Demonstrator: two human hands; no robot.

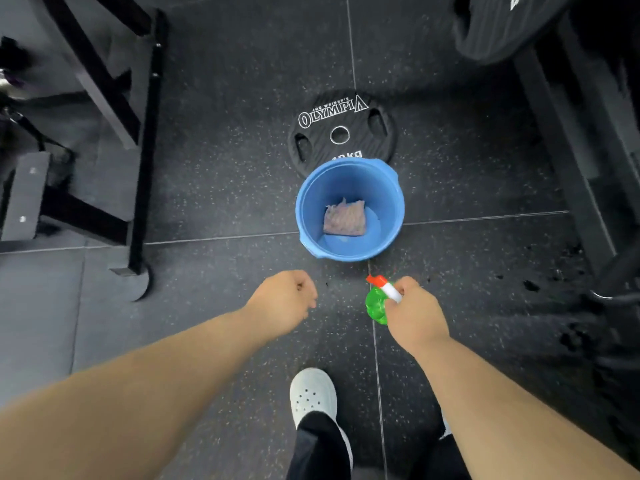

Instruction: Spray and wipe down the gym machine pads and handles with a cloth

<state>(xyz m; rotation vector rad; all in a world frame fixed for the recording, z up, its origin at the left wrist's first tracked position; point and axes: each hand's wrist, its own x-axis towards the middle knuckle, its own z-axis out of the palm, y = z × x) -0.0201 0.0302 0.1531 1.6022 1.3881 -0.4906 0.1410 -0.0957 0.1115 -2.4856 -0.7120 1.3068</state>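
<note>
Cloth folded in blue bucket, right grip curled round green spray bottle, left grip fisted, empty.

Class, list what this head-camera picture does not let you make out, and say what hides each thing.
Head view:
spray bottle: label and level, covered by the right hand.
left hand: palm turned down; contents unseen.
weight plate: weight figure, cut by the blue bucket rim.
machine frame: blurred, cropped at left edge.

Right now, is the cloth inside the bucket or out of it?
Inside. The cloth lies bunched on the bottom of the blue bucket, which stands upright; its walls rise all round the cloth.
</note>
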